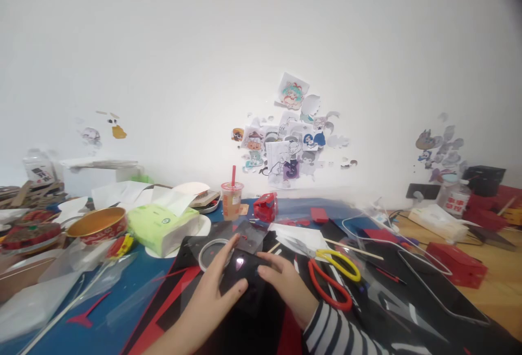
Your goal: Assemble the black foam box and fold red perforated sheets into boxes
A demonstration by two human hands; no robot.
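Note:
Between my two hands is a small, glossy black flat-looking object with a bright reflection on it; its exact kind is unclear. My left hand grips its left side, thumb on the near face and fingers along the far edge. At the right edge, my right hand holds it with bent fingers. Beyond the left fingertips lies a roll of clear tape, partly covered. Scissors with one red and one yellow handle rest close to my right hand. Black sheets lie under both hands.
A drink cup with a red straw stands at the back beside a red folded item. Left are a green tissue pack and a gold-lined bowl. A tablet, white cable and red box lie right.

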